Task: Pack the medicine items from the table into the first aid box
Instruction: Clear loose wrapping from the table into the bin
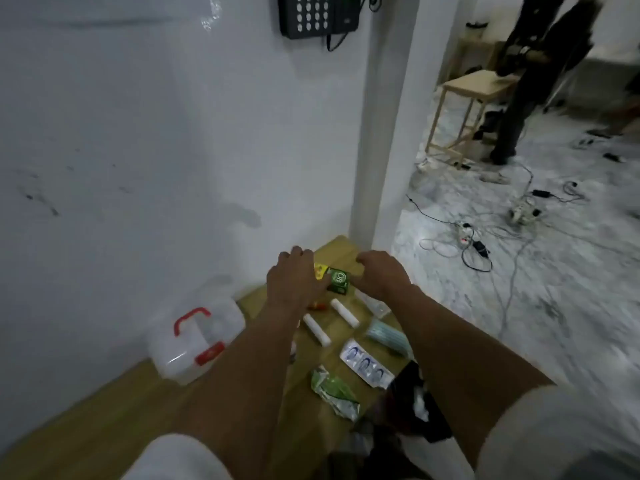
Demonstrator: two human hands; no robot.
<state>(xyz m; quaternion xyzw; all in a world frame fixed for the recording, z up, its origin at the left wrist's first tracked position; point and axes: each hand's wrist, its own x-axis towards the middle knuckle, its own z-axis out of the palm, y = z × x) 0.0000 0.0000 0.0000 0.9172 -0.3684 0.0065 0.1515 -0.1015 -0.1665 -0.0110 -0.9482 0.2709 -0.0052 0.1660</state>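
Observation:
A clear first aid box (194, 344) with a red handle and red latch stands shut at the table's left, against the wall. My left hand (294, 282) reaches over the far items, its thumb touching a small green box (339, 280); a yellow packet (320, 270) peeks out beside it. My right hand (381, 275) hovers just right of the green box, fingers curled. Nearer lie two white rolls (317, 329) (344, 311), a red-orange item (317, 306), a stack of blue face masks (388, 337), a blister pack (367, 363) and a green foil sachet (334, 391).
The wooden table (104, 420) sits in a corner by the white wall (138, 150). A black bag (415, 403) lies at its right edge. Cables and power strips (485, 233) litter the marble floor. A person (526, 81) stands by a wooden stool (474, 98) further back.

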